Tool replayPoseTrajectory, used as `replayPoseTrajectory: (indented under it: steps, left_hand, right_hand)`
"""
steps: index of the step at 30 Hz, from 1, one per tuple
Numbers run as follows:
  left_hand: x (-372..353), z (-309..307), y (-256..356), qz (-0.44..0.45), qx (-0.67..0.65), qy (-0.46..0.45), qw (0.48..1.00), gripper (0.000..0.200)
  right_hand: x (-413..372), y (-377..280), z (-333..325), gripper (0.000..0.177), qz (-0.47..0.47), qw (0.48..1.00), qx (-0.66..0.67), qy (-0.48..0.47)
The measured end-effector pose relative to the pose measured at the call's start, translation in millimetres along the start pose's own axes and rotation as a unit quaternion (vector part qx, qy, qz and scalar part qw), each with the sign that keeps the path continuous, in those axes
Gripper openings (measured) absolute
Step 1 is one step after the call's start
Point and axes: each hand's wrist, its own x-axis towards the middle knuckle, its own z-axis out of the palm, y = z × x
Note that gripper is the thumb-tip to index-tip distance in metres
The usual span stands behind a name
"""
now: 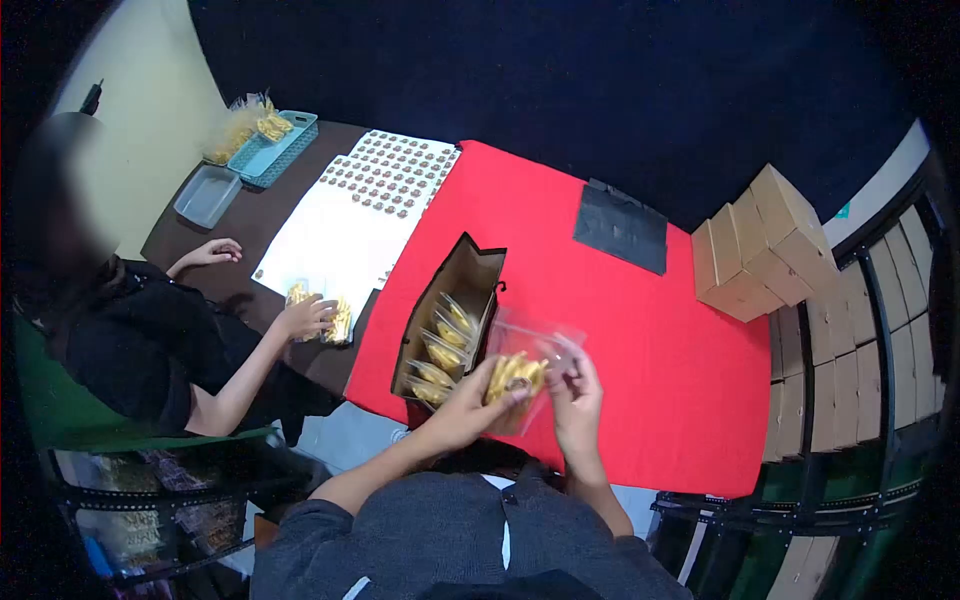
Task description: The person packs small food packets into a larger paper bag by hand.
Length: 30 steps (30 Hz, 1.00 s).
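Observation:
A clear plastic bag of yellow stick-shaped snacks [515, 368], with a small round sticker on its front, is held between my hands over the red cloth. My left hand [465, 408] is closed on its left side, the thumb lying across the front near the sticker. Pinched on the bag's right edge is my right hand [577, 402]. Just left of it, a brown paper bag [447, 283] lies with its open side up. Several similar snack bags [445, 352] sit in a row inside it.
At left a co-worker's hand [308, 316] touches snack packs beside white sticker sheets [320, 215]. Behind are a blue basket [285, 155] and a grey tub [208, 196]. A black flat sheet [620, 228] lies on the red cloth [660, 370]. Cardboard boxes [750, 250] stand at right.

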Motion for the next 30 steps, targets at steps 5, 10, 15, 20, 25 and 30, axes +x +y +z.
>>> replayPoseTrajectory:
  steps: [5,10,15,20,25,30]
  left_hand:
    - [-1,-5,-7,-0.009,-0.019,0.029,0.999,0.052]
    - [0,-2,-10,0.009,-0.002,0.041,0.999,0.047]
    - [4,-14,-2,-0.041,0.025,-0.067,0.997,0.043]
    - [10,-11,8,0.052,0.048,-0.043,0.997,0.050]
    - [15,-42,34,0.089,0.188,0.088,0.974,0.045]
    - [14,-72,-6,-0.009,0.447,0.041,0.894,0.046]
  right_hand:
    - [-2,31,9,0.030,0.083,0.994,-0.013,-0.074]
    - [1,27,14,0.033,0.068,0.997,0.011,-0.028]
    - [8,9,-4,0.022,0.034,0.999,0.004,0.021]
    - [14,-1,-35,0.010,0.074,0.992,-0.069,0.074]
    - [30,-3,-48,0.017,-0.001,0.970,0.060,0.237]
    - [38,8,-19,0.023,-0.016,0.974,0.068,0.217]
